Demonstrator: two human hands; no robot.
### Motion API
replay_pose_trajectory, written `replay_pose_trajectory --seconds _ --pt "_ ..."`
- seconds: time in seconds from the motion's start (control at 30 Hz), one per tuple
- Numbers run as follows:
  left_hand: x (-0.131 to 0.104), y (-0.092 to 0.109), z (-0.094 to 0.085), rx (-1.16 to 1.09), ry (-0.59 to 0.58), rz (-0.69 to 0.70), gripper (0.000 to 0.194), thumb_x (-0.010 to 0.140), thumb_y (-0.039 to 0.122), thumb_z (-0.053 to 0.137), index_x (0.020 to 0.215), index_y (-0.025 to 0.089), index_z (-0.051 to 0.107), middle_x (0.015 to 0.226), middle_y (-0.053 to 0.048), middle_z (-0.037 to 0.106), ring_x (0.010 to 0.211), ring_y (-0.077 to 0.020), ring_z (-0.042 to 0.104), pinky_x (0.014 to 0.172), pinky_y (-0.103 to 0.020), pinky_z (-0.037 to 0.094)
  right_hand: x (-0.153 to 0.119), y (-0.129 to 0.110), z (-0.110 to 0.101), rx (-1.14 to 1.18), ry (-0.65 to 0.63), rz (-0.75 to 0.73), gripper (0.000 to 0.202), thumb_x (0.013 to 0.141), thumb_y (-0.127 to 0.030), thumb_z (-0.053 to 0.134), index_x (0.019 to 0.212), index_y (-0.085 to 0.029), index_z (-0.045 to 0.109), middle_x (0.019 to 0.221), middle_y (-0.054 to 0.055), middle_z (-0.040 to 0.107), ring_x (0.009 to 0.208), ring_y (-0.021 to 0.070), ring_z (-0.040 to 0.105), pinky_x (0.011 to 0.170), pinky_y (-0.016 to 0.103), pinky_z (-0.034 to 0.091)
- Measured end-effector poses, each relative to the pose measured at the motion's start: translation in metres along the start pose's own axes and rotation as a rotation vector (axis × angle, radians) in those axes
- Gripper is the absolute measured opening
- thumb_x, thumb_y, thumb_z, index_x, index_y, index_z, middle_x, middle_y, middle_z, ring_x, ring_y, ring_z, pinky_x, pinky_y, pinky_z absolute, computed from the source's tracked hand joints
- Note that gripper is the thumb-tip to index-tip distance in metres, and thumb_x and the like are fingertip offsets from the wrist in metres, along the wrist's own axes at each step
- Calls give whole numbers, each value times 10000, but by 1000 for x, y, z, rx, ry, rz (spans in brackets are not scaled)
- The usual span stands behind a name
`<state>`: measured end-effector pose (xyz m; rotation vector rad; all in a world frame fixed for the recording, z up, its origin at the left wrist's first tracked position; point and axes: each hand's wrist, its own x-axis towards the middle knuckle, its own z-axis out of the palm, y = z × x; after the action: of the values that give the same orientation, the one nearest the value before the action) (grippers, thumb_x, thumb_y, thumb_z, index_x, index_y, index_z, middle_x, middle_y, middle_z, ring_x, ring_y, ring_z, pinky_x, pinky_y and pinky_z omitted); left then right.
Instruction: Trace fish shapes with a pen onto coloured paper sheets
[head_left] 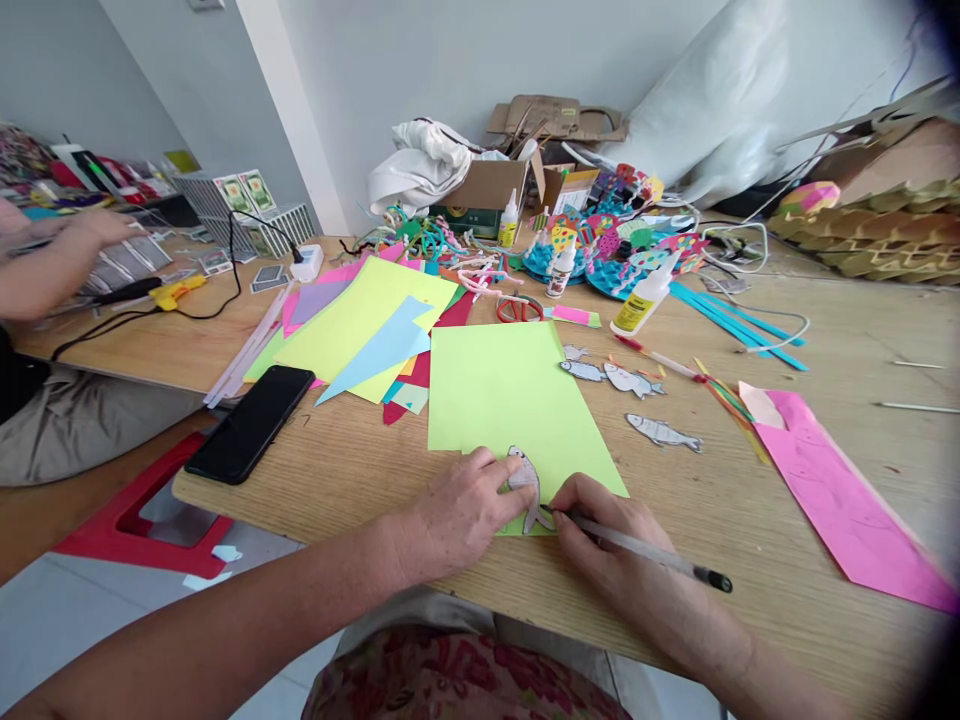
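Observation:
A light green sheet of paper (502, 385) lies near the table's front edge. On its lower part rests a grey paper fish cutout (525, 482). My left hand (466, 508), fingers bent, pins that cutout against the sheet. A pen with a clear barrel (645, 545) is gripped in my right hand (611, 540). Its tip touches the sheet beside the fish's tail, and its dark end points right. More fish cutouts lie right of the sheet, among them a slim one (664, 432) and a wider one (631, 380).
A black phone (250, 424) lies at the left edge. Behind it are stacked coloured papers (360, 325). Red-handled scissors (519, 309), a glue bottle (645, 295) and blue decorated crafts stand further back. Pink paper (840, 490) lies right. Another person's arm (52, 260) is far left.

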<state>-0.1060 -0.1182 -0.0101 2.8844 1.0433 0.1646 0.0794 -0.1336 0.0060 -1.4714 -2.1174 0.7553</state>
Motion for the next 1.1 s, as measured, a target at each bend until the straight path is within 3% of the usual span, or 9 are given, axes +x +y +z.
replay_pose_trajectory --seconds 0.33,0.53,0.63,0.9,1.1 --pt "3 1 -3 23 -4 8 224 911 168 378 1089 176 513 1190 -75 471 974 -211 444 859 -339 410 -4 5 3 -16 -43 -43 135 794 -181 388 688 -222 463 510 -45 548 451 110 497 451 205 361" --pt "9 0 -3 -22 -7 160 230 920 123 324 1025 90 526 1046 -95 521 1034 -200 431 978 -305 345 -3 3 2 -29 -42 -43 137 785 -178 385 684 -221 466 510 -42 557 456 113 509 450 207 360" --pt "9 -2 -3 -92 -19 167 235 914 105 325 1032 92 528 1014 -88 531 1012 -185 453 974 -276 352 -4 3 2 -27 -46 -39 139 785 -182 381 683 -221 466 510 -41 556 456 115 512 451 209 360" --pt "4 -6 -13 -83 -62 220 302 868 52 367 1100 108 554 1079 -102 527 1080 -203 425 1006 -296 326 -4 3 0 -13 -63 -32 137 793 -183 381 695 -222 468 526 -44 555 470 111 500 462 206 360" --pt "2 -8 -11 -41 -24 239 307 893 100 342 1093 130 573 1081 -112 521 1080 -203 423 1009 -302 329 -7 6 0 -20 -45 -43 131 777 -177 383 697 -219 477 501 -47 538 442 109 482 445 206 351"
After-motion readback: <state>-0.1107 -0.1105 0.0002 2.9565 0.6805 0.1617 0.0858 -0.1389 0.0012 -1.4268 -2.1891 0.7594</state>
